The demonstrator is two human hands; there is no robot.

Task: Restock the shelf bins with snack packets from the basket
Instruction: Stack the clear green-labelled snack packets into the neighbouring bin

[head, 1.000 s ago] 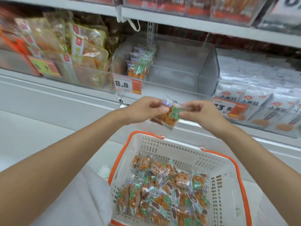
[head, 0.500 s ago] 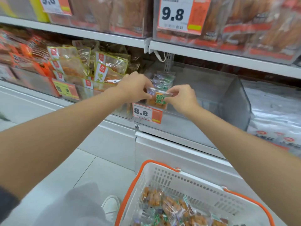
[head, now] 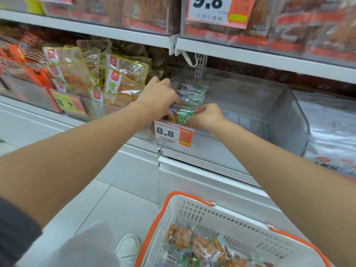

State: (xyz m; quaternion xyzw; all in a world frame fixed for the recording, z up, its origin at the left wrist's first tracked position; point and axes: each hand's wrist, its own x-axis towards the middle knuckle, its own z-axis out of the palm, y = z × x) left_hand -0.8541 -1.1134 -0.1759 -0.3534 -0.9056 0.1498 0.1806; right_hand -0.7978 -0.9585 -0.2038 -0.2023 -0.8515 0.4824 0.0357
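Both hands hold one clear snack packet (head: pixel 182 116) with green lettering and orange pieces, at the front left corner of the clear shelf bin (head: pixel 279 116). My left hand (head: pixel 158 97) pinches its left edge and my right hand (head: pixel 207 116) pinches its right edge. Behind it stands a short row of like packets (head: pixel 193 91) in the same bin. The white basket with an orange rim (head: pixel 194 209) sits low in front, holding several more packets (head: pixel 200 245).
A price tag reading 8.8 (head: pixel 173 133) hangs on the bin's front. A bin of yellow-edged packets (head: pixel 119 78) sits to the left, white packets (head: pixel 331 132) to the right. An upper shelf carries a 9.8 tag (head: pixel 215 10). A white shoe (head: pixel 128 247) shows on the floor.
Both hands carried the packet up from above the basket and into the front of the bin. The view rose, so the basket now shows only at the bottom.
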